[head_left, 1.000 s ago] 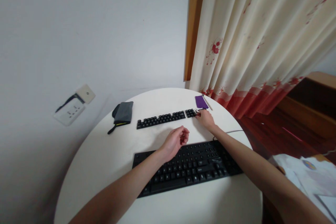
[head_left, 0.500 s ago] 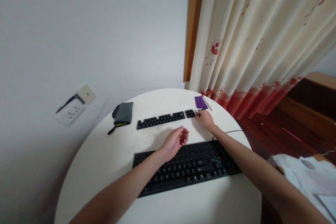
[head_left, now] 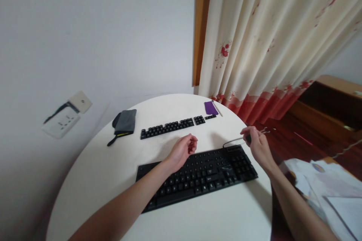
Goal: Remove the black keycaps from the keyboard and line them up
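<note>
Right hand [head_left: 256,143] is up off the right end of the keyboard [head_left: 195,180], by the table's right edge; thumb and fingers pinched on a small dark tool [head_left: 248,138], thin wire ends sticking out past the knuckles toward the floor. Tool mostly hidden by the fingers, can't tell its full shape. Left hand [head_left: 184,150] is over the keyboard's far edge near the middle, fingers curled loosely inward; can't tell if it's resting on the keys or just above. Keyboard lies flat on the round white table [head_left: 215,214], slightly skewed, left forearm crossing its left part, cable [head_left: 233,141] leaving the far edge near the right end. Beyond it, loose black keycaps in a line: long block [head_left: 166,127] on the left, small block [head_left: 199,120] just right of that, short row [head_left: 210,117] at the right end. Purple pouch [head_left: 210,108] just behind the short row, thin pale stick [head_left: 217,108] alongside. Gray pouch [head_left: 126,121] near the table's left rim, dark strap toward the near side.
</note>
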A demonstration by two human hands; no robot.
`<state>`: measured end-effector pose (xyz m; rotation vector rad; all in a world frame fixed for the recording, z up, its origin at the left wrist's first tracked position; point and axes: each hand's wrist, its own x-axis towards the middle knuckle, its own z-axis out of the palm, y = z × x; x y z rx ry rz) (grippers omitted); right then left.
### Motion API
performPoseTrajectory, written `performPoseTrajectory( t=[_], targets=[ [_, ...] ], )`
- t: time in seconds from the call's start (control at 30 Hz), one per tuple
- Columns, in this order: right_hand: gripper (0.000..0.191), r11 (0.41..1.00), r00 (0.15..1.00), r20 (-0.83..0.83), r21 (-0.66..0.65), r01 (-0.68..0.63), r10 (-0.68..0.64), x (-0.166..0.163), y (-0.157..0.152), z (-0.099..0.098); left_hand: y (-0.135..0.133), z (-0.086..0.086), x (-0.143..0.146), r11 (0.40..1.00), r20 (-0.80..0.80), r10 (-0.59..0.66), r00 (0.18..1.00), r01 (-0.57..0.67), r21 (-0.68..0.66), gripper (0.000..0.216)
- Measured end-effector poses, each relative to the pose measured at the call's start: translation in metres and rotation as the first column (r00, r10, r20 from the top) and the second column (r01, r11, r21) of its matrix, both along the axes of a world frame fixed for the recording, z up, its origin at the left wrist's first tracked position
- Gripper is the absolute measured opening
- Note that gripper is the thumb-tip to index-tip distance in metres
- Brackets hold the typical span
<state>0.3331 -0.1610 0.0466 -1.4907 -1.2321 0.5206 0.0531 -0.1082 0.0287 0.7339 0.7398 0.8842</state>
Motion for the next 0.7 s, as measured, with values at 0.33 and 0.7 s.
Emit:
performPoseTrajectory(
  t=[0.33,0.7],
  targets=[
    [0.037,0.97,0.979,0.149,-0.22,-0.101,0.136,-0.001,-0.033,-0.027,0.0,0.001,-0.001,1.0,0.005,-0.012,1.0,0.012,0.011,0.027],
    [0.027,0.95,0.813,0.546,-0.311,-0.028,0.203,-0.029,-0.036,-0.02,0.001,-0.002,-0.001,1.0,0.005,-0.017,1.0,0.017,0.025,0.027]
  ],
)
